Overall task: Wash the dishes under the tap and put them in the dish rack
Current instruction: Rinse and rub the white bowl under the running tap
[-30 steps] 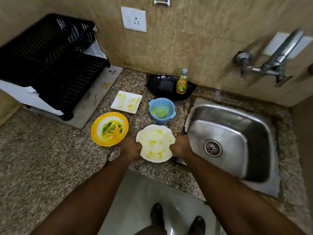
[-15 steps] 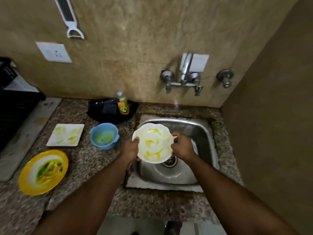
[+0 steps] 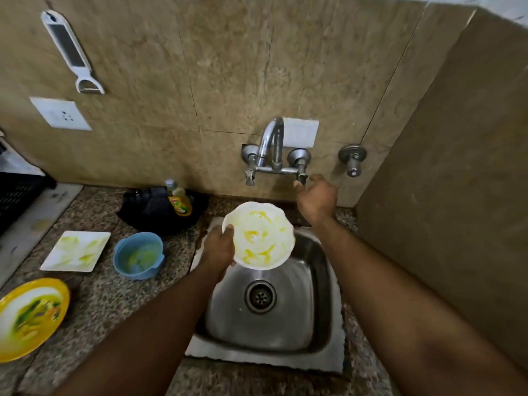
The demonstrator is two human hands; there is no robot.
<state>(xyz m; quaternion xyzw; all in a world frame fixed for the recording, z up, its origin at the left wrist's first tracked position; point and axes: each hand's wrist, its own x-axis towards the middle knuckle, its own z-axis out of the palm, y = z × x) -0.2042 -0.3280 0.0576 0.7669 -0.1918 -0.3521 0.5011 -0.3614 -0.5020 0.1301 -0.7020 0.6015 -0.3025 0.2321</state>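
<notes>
The left hand grips the rim of a white scalloped plate, smeared with yellow residue, over the sink. The right hand reaches the tap's right handle; whether its fingers grasp it cannot be told.

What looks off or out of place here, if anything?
Nothing damaged or spilled. The white plate, square plate, blue bowl and yellow plate carry yellow-green smears, as unwashed dishes would. No water shows at the tap; the right hand is at its handle.
</notes>
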